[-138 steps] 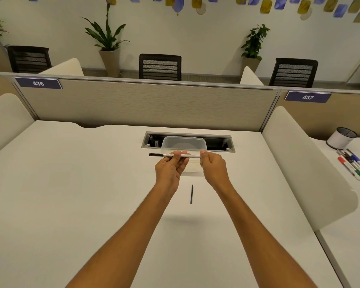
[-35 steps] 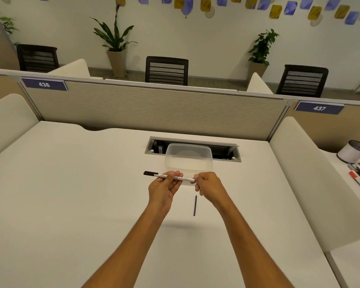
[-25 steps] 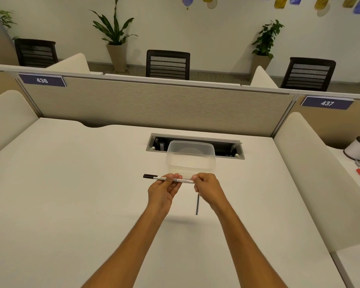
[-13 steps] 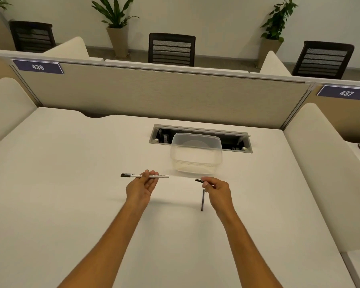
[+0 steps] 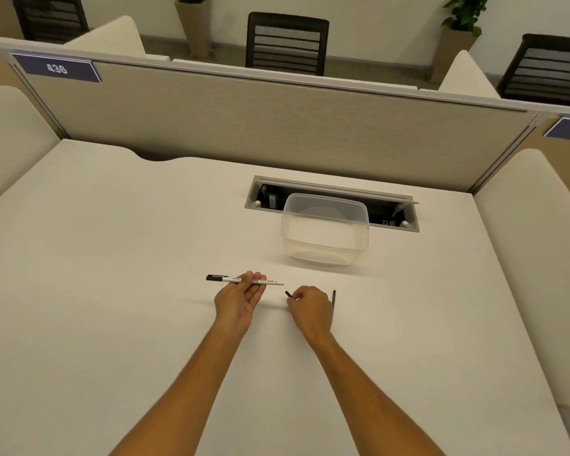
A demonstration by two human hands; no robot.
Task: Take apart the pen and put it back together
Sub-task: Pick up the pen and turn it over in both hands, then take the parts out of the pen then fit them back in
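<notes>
My left hand (image 5: 239,299) holds a white pen barrel (image 5: 272,282) level above the desk, its black cap pointing left; the barrel's right end is bare. My right hand (image 5: 310,309), a short gap to the right of that end, pinches a small dark end piece (image 5: 288,293) between its fingertips. A thin dark refill (image 5: 334,299) lies on the white desk just beside my right hand, partly hidden behind it.
A clear plastic container (image 5: 324,233) stands on the desk beyond my hands, in front of an open cable slot (image 5: 331,205). A beige partition (image 5: 277,126) closes the far side, with curved white dividers (image 5: 537,225) at both sides.
Earlier both hands held the pen together. My right hand has pulled the small dark piece off the barrel's right end and both hands have shifted left and nearer, the right now beside the refill.
</notes>
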